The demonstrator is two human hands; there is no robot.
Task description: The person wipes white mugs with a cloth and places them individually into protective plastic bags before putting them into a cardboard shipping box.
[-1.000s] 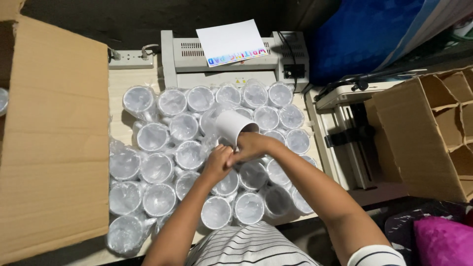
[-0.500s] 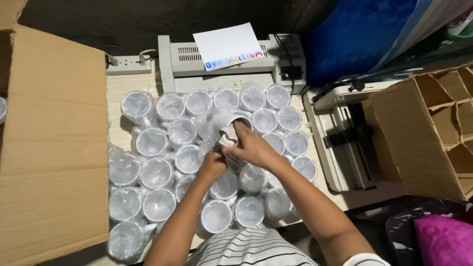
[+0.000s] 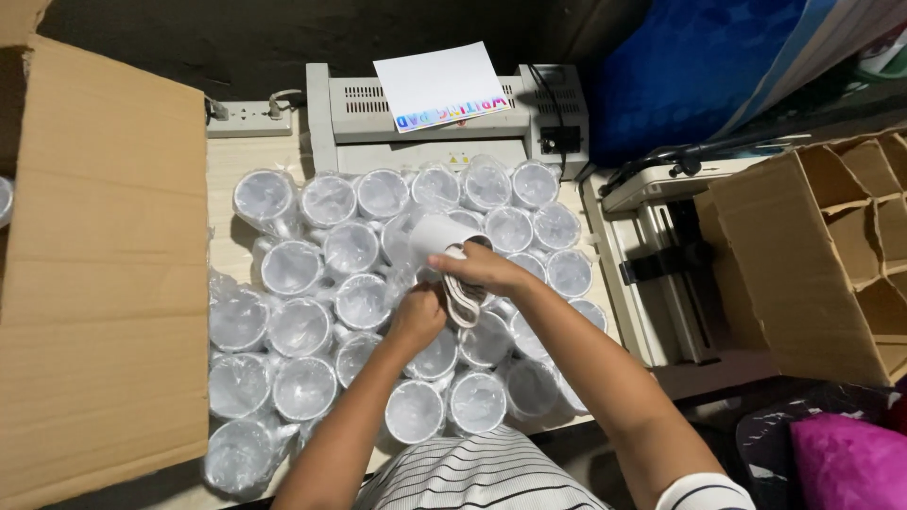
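The right hand [image 3: 482,269] is closed over the mouth of a white mug [image 3: 436,236], tilted on its side above the other wrapped mugs [image 3: 293,331], probably so its plastic can be worked. The left hand [image 3: 418,316] pinches a thin strip or wrap just below the mug (I cannot tell which). Behind the mug stands a grey laminator [image 3: 444,132] with a white sheet [image 3: 439,85] bearing coloured letters. A divided carton [image 3: 831,246] is well right of the mug.
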